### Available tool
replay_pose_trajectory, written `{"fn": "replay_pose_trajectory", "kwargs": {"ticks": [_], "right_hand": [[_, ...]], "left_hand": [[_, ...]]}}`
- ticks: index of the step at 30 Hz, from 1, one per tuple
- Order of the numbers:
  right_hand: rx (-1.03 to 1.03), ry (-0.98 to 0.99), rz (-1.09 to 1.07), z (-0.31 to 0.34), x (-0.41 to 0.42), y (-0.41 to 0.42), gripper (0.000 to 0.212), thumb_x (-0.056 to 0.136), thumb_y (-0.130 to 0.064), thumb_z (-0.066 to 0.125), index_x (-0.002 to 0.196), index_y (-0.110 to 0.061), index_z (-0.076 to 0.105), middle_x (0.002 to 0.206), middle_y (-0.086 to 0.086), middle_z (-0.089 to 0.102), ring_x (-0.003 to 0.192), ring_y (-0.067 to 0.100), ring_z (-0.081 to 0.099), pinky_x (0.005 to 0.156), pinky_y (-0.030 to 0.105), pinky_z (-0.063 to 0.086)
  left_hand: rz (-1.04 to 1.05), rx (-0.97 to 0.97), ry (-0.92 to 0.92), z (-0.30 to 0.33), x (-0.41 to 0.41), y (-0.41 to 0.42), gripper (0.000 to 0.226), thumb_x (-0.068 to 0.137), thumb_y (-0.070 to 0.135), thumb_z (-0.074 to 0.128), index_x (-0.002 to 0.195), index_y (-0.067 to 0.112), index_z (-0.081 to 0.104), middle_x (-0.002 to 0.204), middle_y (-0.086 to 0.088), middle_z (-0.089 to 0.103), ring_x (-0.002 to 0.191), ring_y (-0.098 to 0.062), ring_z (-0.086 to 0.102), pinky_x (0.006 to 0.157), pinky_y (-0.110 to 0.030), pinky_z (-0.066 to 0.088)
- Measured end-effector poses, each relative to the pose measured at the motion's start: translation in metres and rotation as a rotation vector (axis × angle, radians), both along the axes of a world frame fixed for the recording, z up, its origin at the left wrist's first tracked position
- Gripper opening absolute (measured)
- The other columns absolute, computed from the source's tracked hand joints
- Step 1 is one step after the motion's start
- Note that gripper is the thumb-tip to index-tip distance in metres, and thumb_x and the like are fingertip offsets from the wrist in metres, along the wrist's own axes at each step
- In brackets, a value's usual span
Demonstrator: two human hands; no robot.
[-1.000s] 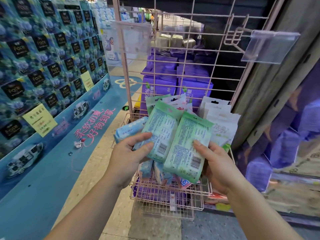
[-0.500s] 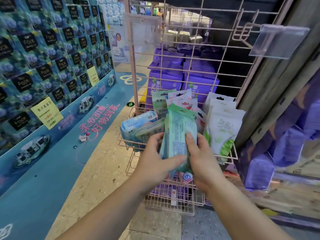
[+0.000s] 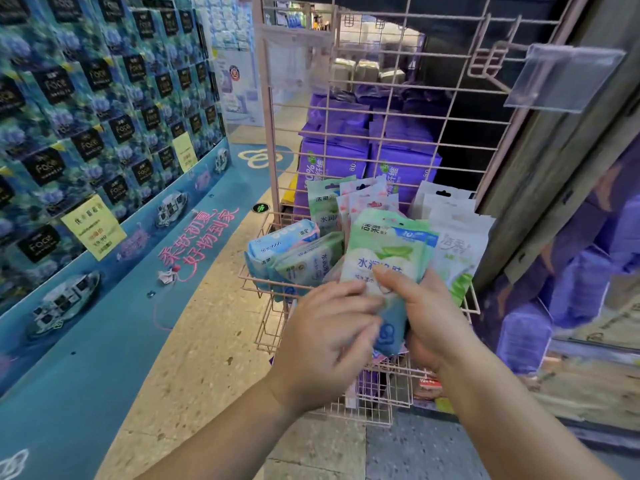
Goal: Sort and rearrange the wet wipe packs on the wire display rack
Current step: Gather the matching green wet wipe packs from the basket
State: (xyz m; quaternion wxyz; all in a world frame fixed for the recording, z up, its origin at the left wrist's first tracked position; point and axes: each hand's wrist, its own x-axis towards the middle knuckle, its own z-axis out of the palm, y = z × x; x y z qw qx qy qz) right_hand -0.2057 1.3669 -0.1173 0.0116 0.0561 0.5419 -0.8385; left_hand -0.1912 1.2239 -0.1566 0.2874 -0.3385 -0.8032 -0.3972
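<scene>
A pink wire display rack [image 3: 388, 77] stands ahead, with a wire basket [image 3: 254, 284] at waist height. My right hand [image 3: 433, 317] grips a small stack of green wet wipe packs [image 3: 384, 258], front side facing me, just in front of the basket. My left hand [image 3: 325, 337] is blurred beside the stack's lower edge, fingers spread and touching it. In the basket lie a blue pack [image 3: 280, 242] and a green pack [image 3: 308, 263] on the left, upright green and pink packs [image 3: 360, 199] behind, and white packs [image 3: 453, 237] on the right.
A tall wall of blue tissue boxes [image 3: 86, 116] with yellow price tags fills the left. Purple bulk packs [image 3: 367, 150] sit behind the rack. A clear price holder [image 3: 561, 77] juts from a hook at upper right. A lower wire shelf [image 3: 374, 403] sits beneath the basket.
The two green packs, first held apart back side up, were brought together into one stack and turned front side toward me. My left hand has loosened off the stack.
</scene>
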Motion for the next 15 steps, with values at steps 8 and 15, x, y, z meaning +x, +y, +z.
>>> {"fn": "replay_pose_trajectory", "kwargs": {"ticks": [8,15], "right_hand": [[-0.064,-0.113,0.205,-0.001,0.0,0.004,0.036,0.074,-0.026,0.062,0.107,-0.014,0.065,0.097,0.01,0.076,0.083,0.025,0.072,0.075,0.043,0.059],[-0.072,-0.213,0.162,-0.011,-0.003,0.013,0.034,0.097,-0.019,0.044,0.124,-0.002,0.055,0.103,0.01,0.075,0.083,0.02,0.072,0.082,0.044,0.051]], "left_hand": [[-0.251,0.611,-1.215,0.019,-0.017,-0.005,0.043,0.073,0.019,0.076,0.114,0.016,0.062,0.111,-0.008,0.072,0.101,-0.027,0.068,0.088,-0.044,0.055],[-0.179,0.9,-1.252,0.014,-0.026,-0.039,0.04,0.076,0.02,0.059,0.114,0.01,0.062,0.112,-0.017,0.07,0.097,-0.034,0.068,0.088,-0.057,0.048]]}}
